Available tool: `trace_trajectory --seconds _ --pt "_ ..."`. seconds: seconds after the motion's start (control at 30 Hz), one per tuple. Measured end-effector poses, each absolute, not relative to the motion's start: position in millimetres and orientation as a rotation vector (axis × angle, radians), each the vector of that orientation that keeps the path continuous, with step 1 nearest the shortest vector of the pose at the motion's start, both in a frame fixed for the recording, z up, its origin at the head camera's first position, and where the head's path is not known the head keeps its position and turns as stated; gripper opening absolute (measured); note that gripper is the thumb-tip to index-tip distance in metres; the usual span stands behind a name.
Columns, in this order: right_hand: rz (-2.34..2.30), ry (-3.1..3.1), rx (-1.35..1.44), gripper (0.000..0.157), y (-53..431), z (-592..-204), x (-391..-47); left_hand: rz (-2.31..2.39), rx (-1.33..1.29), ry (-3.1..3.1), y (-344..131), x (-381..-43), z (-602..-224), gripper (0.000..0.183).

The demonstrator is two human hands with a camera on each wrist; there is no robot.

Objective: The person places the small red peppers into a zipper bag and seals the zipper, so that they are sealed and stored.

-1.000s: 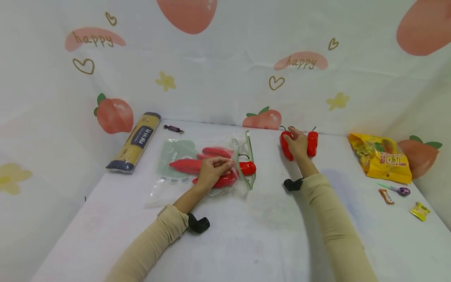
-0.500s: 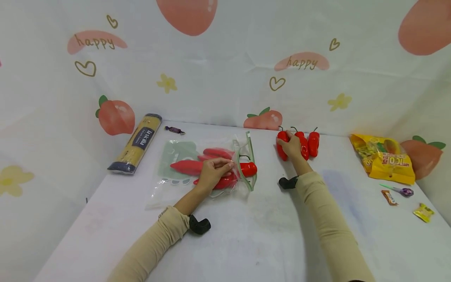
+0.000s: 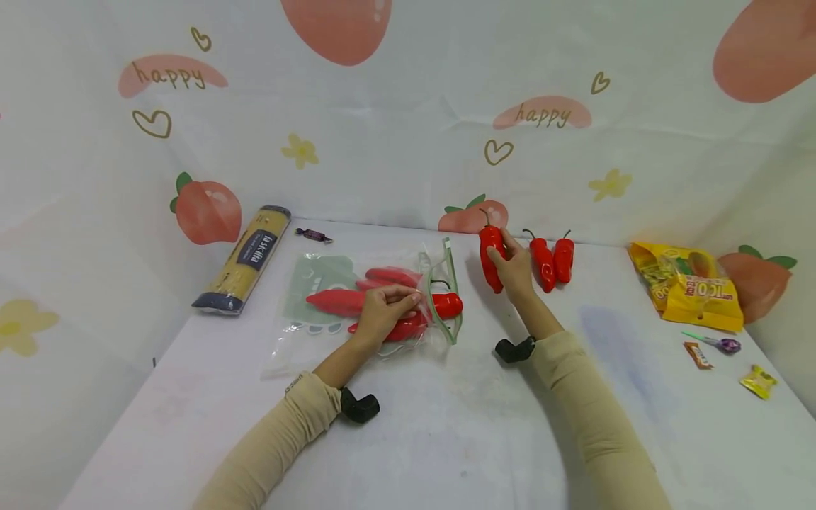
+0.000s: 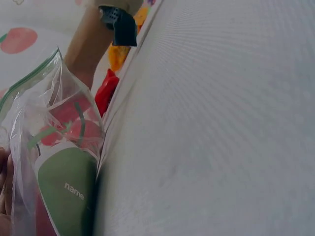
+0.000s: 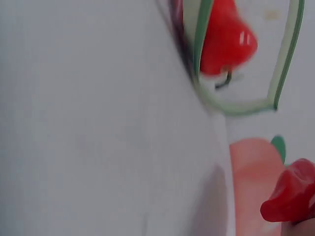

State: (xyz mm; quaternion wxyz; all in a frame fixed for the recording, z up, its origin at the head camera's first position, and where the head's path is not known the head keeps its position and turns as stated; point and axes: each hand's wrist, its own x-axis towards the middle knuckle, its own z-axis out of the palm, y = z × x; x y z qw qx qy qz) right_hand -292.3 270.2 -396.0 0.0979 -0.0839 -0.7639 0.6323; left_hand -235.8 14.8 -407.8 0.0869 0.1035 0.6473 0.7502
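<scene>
A clear zip bag (image 3: 283, 354) with a green seal lies on the table, several red chili peppers (image 3: 338, 301) inside it. My left hand (image 3: 380, 312) pinches the bag's upper film near its mouth, which gapes to the right; one pepper (image 3: 448, 305) shows in the opening. To the right of the bag, my right hand (image 3: 515, 271) holds a red chili pepper (image 3: 489, 258) between thumb and fingers, its stem up. Two more peppers (image 3: 543, 265) lie just right of that hand. In the left wrist view the bag (image 4: 69, 187) shows a green "name" label.
A pack of spaghetti (image 3: 245, 258) and a dark wrapped candy (image 3: 314, 235) lie at the back left. On the right are a yellow candy bag (image 3: 691, 287), a lollipop (image 3: 727, 345) and two small wrapped candies (image 3: 698, 355). A printed cloth (image 3: 382, 163) stands behind the table.
My right hand has put down a pepper beside another at the right, taken hold of a further pepper and moved left with it toward the bag. My left hand stays on the bag.
</scene>
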Motion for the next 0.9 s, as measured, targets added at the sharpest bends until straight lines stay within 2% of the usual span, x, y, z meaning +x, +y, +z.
trace_trajectory --seconds 0.27,0.47,0.57,0.9 --pt "2.142 -1.926 -0.187 0.062 239.6 -387.2 -271.6 2.241 0.292 1.931 14.2 -237.1 -409.7 0.026" --pt "2.240 -1.608 -0.412 0.042 228.8 -390.8 -269.1 2.243 0.305 1.937 14.2 -236.0 -409.9 0.025" --pt "2.294 -1.415 -0.490 0.037 230.3 -391.7 -269.6 2.235 0.307 1.942 14.5 -235.7 -409.9 0.024" --pt "2.444 -1.231 -0.576 0.051 231.2 -399.5 -265.4 2.244 0.331 1.945 14.8 -234.7 -406.7 0.024"
